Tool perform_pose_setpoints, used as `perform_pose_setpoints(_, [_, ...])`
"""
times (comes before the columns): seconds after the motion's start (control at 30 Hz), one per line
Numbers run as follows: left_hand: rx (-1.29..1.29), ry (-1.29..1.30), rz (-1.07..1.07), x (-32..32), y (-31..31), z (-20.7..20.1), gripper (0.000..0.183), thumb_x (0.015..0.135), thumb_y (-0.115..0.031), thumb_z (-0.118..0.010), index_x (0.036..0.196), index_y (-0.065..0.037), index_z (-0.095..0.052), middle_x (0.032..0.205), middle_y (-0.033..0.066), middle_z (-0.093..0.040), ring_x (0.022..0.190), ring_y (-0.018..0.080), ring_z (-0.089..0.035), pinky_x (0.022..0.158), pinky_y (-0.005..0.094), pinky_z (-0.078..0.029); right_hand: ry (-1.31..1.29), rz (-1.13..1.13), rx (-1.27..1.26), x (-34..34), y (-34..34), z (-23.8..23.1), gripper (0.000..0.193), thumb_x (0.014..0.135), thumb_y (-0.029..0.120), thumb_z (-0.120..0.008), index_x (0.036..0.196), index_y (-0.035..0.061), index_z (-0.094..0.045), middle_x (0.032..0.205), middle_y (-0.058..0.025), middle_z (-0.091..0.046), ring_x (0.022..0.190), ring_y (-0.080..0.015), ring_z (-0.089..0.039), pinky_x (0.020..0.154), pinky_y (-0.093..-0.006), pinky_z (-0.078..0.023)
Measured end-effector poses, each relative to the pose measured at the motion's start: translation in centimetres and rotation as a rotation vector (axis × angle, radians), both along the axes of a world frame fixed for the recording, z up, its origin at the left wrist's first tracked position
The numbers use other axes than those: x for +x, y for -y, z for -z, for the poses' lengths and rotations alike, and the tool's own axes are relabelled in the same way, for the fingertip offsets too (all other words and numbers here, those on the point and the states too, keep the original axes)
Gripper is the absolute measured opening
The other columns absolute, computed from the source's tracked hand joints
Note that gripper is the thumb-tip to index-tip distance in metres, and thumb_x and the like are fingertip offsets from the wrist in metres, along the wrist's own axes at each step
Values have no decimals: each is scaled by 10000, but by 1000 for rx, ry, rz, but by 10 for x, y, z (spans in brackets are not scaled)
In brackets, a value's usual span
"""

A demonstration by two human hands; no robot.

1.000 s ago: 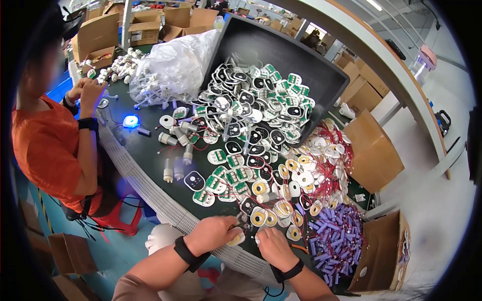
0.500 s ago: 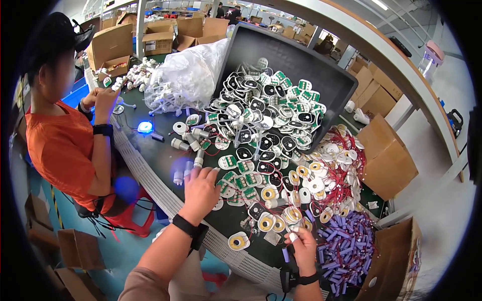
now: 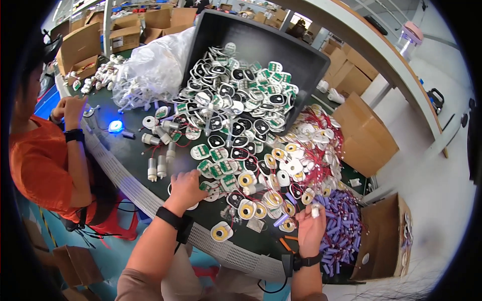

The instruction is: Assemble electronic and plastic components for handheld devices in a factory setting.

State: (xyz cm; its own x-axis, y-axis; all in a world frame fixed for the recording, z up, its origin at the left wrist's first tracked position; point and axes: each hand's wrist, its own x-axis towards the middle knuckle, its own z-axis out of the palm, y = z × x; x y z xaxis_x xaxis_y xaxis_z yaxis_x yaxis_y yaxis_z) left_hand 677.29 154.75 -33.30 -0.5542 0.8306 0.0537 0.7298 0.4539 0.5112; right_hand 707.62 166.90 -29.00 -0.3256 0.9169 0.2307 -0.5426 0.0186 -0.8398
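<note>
My left hand (image 3: 186, 191) is bent at the left edge of a cluster of white oval covers with green circuit boards (image 3: 219, 154). Its fingers are curled and the tips are hidden beside one of those covers, so what they grip does not show. My right hand (image 3: 310, 230) is raised, palm partly turned up, with fingers curled in. A small white piece or finger covering (image 3: 315, 210) shows at its fingertips; I cannot tell which. Just left of this hand lies a purple cylindrical cell (image 3: 281, 219), close to white discs with yellow rings (image 3: 247, 209).
A black bin (image 3: 261, 37) tipped toward me spills covers. Purple cells with red wires (image 3: 341, 231) are heaped at right beside a cardboard box (image 3: 379, 241). Grey-white motor-like cylinders (image 3: 161, 165) and a glowing blue light (image 3: 116, 126) lie left. A co-worker in orange (image 3: 45, 165) sits at left.
The view has shifted, so the scene sits further left. My left hand has moved from the grey-white cylinders to the covers, its fingers now more curled. My right hand has risen and turned its palm up.
</note>
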Motion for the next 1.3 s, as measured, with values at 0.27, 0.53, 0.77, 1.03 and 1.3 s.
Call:
perform_pose_setpoints(0.27, [551,-33,-57,-1,-16,-46,263,740,-188,-698,829,-17,-519,624,162,-539,574,346,-551,514,390,-429,52,44,-71,22,11,10,82,893,140,-470,960,91,-472,775,-4,-467,565,-95,-388,530,-252,-325])
perform_pose_setpoints(0.53, [1167,69,-23,15,-56,-176,222,792,-84,-672,945,-16,-526,787,23,-582,645,75,-523,562,229,-457,15,89,-110,55,10,25,56,908,78,-459,954,81,-491,750,-14,-493,549,-71,-400,496,-223,-316])
perform_pose_setpoints(0.77, [1099,603,327,63,-37,-230,340,842,-32,-567,1158,-8,-442,927,77,-633,784,96,-594,586,197,-470,93,96,-39,63,-1,22,91,905,61,-462,986,66,-502,738,-21,-482,579,-92,-420,532,-239,-354])
perform_pose_setpoints(1.03, [739,768,237,85,28,-113,264,809,19,-618,1067,0,-565,929,47,-572,612,68,-546,521,189,-447,147,-360,76,-9,22,-18,99,921,95,-477,1006,45,-490,773,0,-496,608,-57,-419,543,-199,-352])
perform_pose_setpoints(1.3, [502,897,182,71,25,-41,175,804,-46,-637,972,3,-652,855,36,-612,653,57,-547,547,204,-438,555,-507,253,-82,33,-1,148,890,53,-508,1033,17,-496,824,9,-533,656,-39,-462,571,-194,-384])
